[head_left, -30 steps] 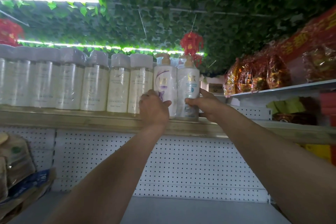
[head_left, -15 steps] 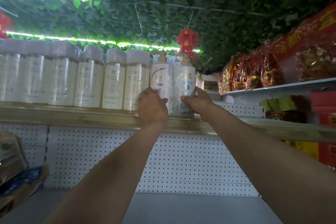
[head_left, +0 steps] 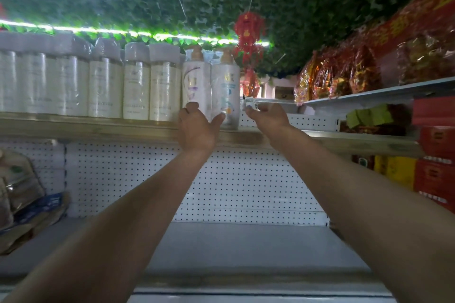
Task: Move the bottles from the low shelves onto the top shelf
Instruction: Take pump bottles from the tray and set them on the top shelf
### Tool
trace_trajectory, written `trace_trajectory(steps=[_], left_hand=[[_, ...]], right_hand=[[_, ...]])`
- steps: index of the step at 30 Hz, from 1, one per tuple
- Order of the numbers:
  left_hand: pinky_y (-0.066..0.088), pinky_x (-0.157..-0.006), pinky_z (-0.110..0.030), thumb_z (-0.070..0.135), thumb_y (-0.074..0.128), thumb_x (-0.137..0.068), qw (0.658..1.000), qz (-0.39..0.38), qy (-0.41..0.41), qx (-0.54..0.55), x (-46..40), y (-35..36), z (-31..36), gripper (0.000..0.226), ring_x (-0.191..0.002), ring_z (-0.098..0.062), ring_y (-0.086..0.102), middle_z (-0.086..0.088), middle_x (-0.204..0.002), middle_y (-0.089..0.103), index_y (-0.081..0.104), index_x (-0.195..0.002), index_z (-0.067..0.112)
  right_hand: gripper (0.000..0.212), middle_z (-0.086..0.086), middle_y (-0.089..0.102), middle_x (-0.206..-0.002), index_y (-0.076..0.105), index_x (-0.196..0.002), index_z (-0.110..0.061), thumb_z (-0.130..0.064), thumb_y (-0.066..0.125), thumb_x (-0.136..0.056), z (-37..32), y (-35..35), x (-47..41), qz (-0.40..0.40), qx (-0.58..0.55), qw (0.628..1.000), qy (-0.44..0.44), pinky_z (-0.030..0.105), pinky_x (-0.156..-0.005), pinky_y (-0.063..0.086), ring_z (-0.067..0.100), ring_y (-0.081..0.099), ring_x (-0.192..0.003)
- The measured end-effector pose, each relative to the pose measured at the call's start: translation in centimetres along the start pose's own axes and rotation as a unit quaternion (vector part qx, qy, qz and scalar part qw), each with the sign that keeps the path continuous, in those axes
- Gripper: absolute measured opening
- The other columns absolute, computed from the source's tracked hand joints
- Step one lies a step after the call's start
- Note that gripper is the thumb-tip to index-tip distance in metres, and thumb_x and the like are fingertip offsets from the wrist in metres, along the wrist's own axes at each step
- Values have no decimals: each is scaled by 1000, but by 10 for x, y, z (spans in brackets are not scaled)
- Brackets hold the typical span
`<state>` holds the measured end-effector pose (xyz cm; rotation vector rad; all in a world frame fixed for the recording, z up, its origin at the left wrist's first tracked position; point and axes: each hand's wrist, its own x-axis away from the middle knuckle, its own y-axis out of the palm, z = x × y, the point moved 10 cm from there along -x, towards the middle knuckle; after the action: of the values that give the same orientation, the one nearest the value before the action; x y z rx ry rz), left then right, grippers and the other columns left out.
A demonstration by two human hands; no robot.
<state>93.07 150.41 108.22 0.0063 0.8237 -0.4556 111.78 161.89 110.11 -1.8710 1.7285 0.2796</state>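
Observation:
Two white pump bottles stand upright side by side on the top shelf [head_left: 98, 128]: one with a purple label [head_left: 195, 83] and one with a blue label [head_left: 226, 86]. My left hand [head_left: 197, 128] is just in front of their bases, fingers spread, thumb near the blue-label bottle, holding nothing. My right hand [head_left: 267, 115] hovers to the right of the blue-label bottle, apart from it, fingers loosely open. A row of several plastic-wrapped cream bottles [head_left: 136, 83] fills the shelf to the left.
A white pegboard [head_left: 234, 179] backs the grey lower shelf [head_left: 246, 246]. Bagged goods [head_left: 22, 184] lie at the lower left. Red boxes [head_left: 435, 145] and gold-red packets [head_left: 344, 74] fill shelves on the right. Green leaves and a red ornament [head_left: 248, 29] hang overhead.
Both hands have let go of the two pump bottles and drawn back a little; the right hand moved off to the right. The bottles stay standing on the shelf.

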Motion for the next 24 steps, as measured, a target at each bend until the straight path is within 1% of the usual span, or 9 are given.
trace_trajectory(steps=[2,4,9,11,15,19,21,23,24], left_hand=[[42,-100,-40,44,75,-85,1000,-7,-10,17,21,6,6,75,-128,-30,46,-16,-139,47,43,-141,5],[43,-100,-38,44,74,-86,999,-18,-24,33,44,17,10,74,-129,-29,47,-14,-141,47,43,-142,7],[47,-100,-41,47,73,-86,993,-54,-74,72,110,57,19,71,-125,-29,52,-12,-139,48,46,-139,8],[46,-97,-36,46,73,-86,989,-78,-97,80,144,78,22,70,-123,-28,52,-11,-139,46,47,-139,8],[41,-92,-31,47,72,-87,978,-129,-143,84,223,121,28,71,-125,-28,52,-12,-142,44,45,-141,10],[39,-90,-29,46,72,-87,963,-175,-193,69,297,154,20,69,-122,-29,54,-12,-141,44,46,-139,9],[40,-90,-29,48,72,-86,955,-190,-220,58,334,167,13,69,-120,-29,55,-11,-139,45,47,-138,10],[41,-89,-28,49,73,-86,943,-211,-251,49,372,181,2,69,-118,-27,56,-9,-138,46,48,-138,11],[40,-89,-27,49,73,-85,940,-218,-257,46,385,185,-3,69,-119,-26,55,-9,-137,47,49,-138,10]], right_hand=[[57,9,60,-140,55,-143,-10,-35,71,-94,10,-18,12,-2,-6,1000,4,38,-105,49,26,59,-122],[54,7,60,-136,56,-142,-11,-32,71,-94,27,-37,27,-11,-14,1000,21,37,-103,49,23,61,-115],[47,-2,60,-107,59,-137,-11,-26,70,-95,82,-89,62,-32,-21,996,76,45,-99,56,18,61,-96],[44,0,62,-112,61,-134,-11,-27,71,-94,109,-111,77,-37,-23,994,101,46,-101,55,20,60,-103],[48,11,67,-114,60,-136,-7,-26,73,-94,168,-153,118,-44,-26,985,162,49,-101,54,23,65,-100],[42,21,68,-115,63,-126,7,-21,71,-95,228,-189,162,-41,-6,973,226,55,-101,52,40,61,-120],[40,18,69,-109,64,-125,6,-20,70,-95,260,-202,184,-47,9,967,252,56,-101,52,33,67,-107],[37,14,68,-95,65,-126,3,-18,70,-95,296,-212,205,-53,19,960,274,54,-99,54,24,62,-89],[36,9,65,-89,66,-126,-1,-19,69,-95,310,-214,214,-55,26,957,284,52,-98,55,23,60,-87]])
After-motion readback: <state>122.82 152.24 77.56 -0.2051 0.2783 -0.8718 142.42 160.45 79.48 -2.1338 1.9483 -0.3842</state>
